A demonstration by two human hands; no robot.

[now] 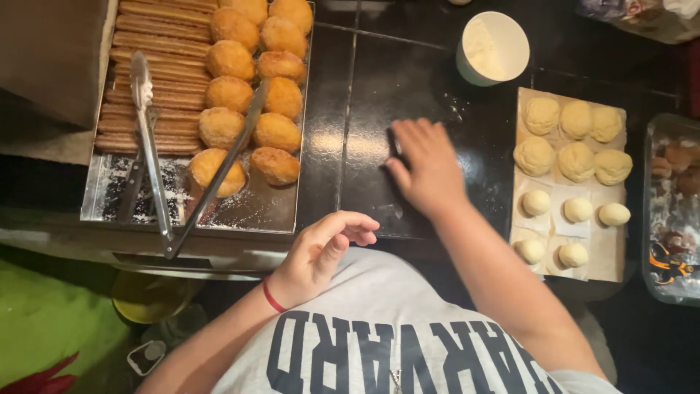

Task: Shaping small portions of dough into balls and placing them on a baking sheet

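My right hand [426, 166] lies flat, palm down, on the black tiled counter [364, 109], fingers spread; whether anything is under it is hidden. My left hand [321, 248] hovers near my chest, fingers loosely curled and holding nothing, with a red band on the wrist. Left of it stands a metal tray [277, 211] with several golden fried dough balls [230, 93] and long fried sticks [160, 44]. Metal tongs [157, 168] rest across the tray.
A brown board [609, 248] at right carries several raw dough balls [576, 160], the smaller ones on paper squares. A white cup of flour [492, 47] stands at the back. A clear container [674, 211] sits at the far right edge.
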